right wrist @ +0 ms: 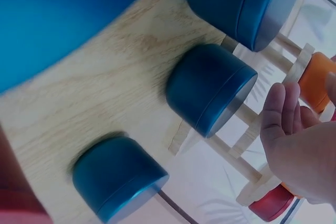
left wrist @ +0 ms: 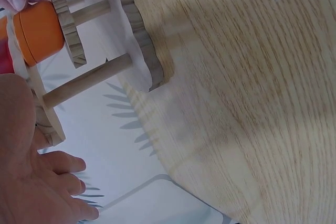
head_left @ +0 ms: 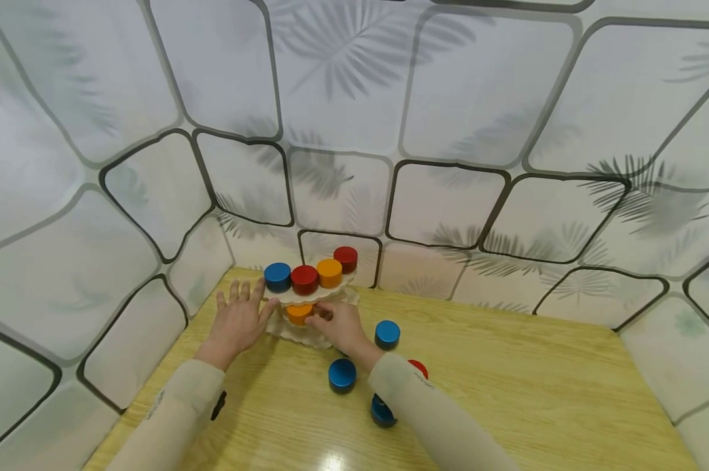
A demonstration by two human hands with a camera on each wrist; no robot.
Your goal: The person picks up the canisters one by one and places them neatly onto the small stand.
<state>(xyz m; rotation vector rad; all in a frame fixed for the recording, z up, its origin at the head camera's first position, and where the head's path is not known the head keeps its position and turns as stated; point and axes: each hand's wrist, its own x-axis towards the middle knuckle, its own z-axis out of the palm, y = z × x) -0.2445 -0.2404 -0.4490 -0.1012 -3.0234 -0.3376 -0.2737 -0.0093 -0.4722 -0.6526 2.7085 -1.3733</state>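
A wooden tiered stand (head_left: 307, 336) with scalloped shelves stands at the back left of the table. On its top shelf sit a blue tin (head_left: 277, 277), an orange tin (head_left: 329, 273) and two red tins, one in front (head_left: 304, 280). My left hand (head_left: 237, 320) holds the left end of that top shelf between thumb and index finger, the other fingers stretched out. Below the top shelf, my right hand (head_left: 344, 326) pinches another orange tin (head_left: 299, 314), which also shows on the small middle shelf in the left wrist view (left wrist: 44, 31).
Right of the stand, several blue tins, such as the front one (head_left: 342, 375), stand on the wooden table (head_left: 537, 386). A red tin (head_left: 418, 368) is partly hidden by my right sleeve. A patterned wall (head_left: 449, 203) closes off the back and sides.
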